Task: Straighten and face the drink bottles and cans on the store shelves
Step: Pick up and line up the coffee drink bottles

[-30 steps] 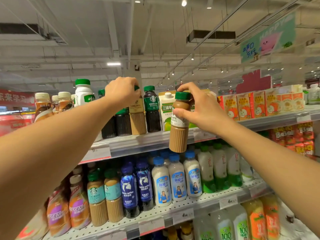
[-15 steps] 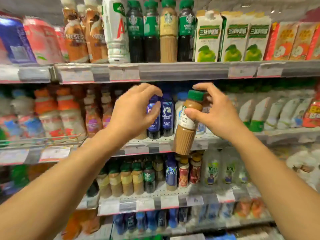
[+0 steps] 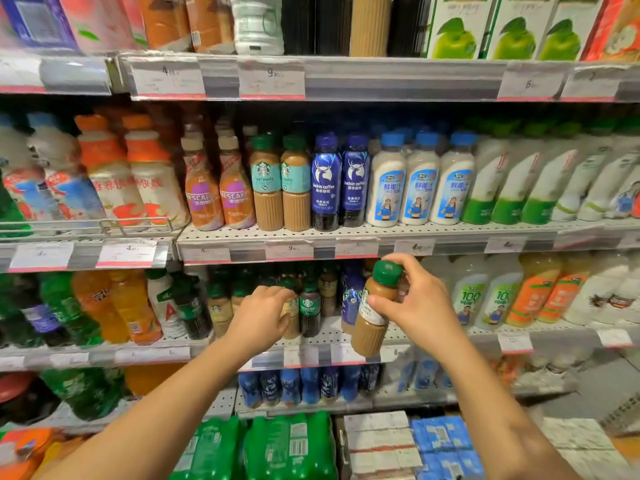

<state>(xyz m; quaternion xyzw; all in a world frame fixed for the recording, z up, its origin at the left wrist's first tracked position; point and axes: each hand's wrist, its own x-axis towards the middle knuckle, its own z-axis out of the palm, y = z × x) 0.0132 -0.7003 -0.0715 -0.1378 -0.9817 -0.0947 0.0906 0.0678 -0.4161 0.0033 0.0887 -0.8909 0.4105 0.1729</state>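
Observation:
My right hand (image 3: 420, 303) grips a tan latte bottle (image 3: 372, 327) with a green cap by its neck, tilted, in front of the third shelf (image 3: 346, 355). My left hand (image 3: 258, 317) reaches into the row of small green-capped coffee bottles on that shelf, its fingers curled round a light coffee bottle (image 3: 293, 318) beside a dark Americano bottle (image 3: 309, 313). How firmly the left hand holds is partly hidden.
The shelf above carries Nescafe bottles (image 3: 221, 195), Starbucks flat white bottles (image 3: 277, 188), blue Luckin bottles (image 3: 341, 181) and white coconut drinks (image 3: 419, 185). Soda bottles stand at left, juice bottles (image 3: 533, 292) at right. Green packs (image 3: 277, 445) and cartons lie below.
Both hands came down from the top shelf to the third shelf, the right still carrying the latte bottle. The left hand has reached into the coffee row. The view tipped downward.

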